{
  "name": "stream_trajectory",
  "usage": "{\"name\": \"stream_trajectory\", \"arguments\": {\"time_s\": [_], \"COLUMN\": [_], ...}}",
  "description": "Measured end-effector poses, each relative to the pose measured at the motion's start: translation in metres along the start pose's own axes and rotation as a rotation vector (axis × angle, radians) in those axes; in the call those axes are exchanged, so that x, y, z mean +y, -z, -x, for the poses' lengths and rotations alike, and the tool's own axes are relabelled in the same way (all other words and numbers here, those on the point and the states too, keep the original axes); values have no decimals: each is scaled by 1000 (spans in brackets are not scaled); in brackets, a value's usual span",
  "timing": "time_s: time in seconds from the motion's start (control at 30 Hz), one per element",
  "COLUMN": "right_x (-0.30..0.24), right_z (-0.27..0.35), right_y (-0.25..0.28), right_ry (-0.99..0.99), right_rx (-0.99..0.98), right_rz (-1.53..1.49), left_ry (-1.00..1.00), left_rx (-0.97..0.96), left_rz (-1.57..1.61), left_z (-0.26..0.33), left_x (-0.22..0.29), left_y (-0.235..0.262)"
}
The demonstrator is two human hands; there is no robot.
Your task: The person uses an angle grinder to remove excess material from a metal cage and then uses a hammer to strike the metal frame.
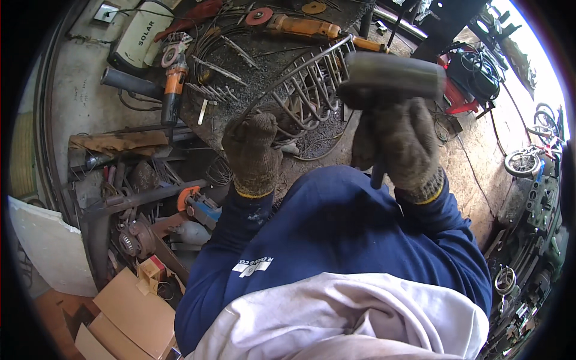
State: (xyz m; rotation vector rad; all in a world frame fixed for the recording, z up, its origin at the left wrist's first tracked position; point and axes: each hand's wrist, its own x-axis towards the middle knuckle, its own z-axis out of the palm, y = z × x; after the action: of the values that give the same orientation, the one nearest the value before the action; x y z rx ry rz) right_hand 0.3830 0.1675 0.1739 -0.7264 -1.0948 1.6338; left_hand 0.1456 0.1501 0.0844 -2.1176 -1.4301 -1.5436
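**Gloved hands, hammer raised over bent wire frame**

The right hand [403, 147] grips a heavy hammer [390, 78] by its handle, head raised just right of the bent wire frame [306, 84]. The left hand [253, 153], gloved, clasps the frame's lower left end. Left of the frame, an orange angle grinder [173, 84] lies on the table [258, 57]; another orange grinder [300, 25] lies beyond it.

Two gloved hands [255, 153], one hammer [390, 78], three angle grinders [174, 84].
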Motion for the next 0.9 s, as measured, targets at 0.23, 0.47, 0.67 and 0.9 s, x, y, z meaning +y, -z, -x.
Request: {"name": "stream_trajectory", "arguments": {"time_s": [0.23,0.47,0.67,0.9], "right_x": [9,6,7,-10], "right_z": [0,-1,-6,9], "right_y": [7,7,0,6], "right_ry": [-322,-299,-228,-70], "right_rx": [-302,-221,-228,-149], "right_rz": [66,4,127,69], "left_ry": [20,98,-207,164], "left_rx": [-44,-57,-35,-12], "left_rz": [9,24,-362,95], "left_z": [-10,-7,-18,-11], "left_x": [8,11,15,16], "left_y": [2,2,6,4]}}
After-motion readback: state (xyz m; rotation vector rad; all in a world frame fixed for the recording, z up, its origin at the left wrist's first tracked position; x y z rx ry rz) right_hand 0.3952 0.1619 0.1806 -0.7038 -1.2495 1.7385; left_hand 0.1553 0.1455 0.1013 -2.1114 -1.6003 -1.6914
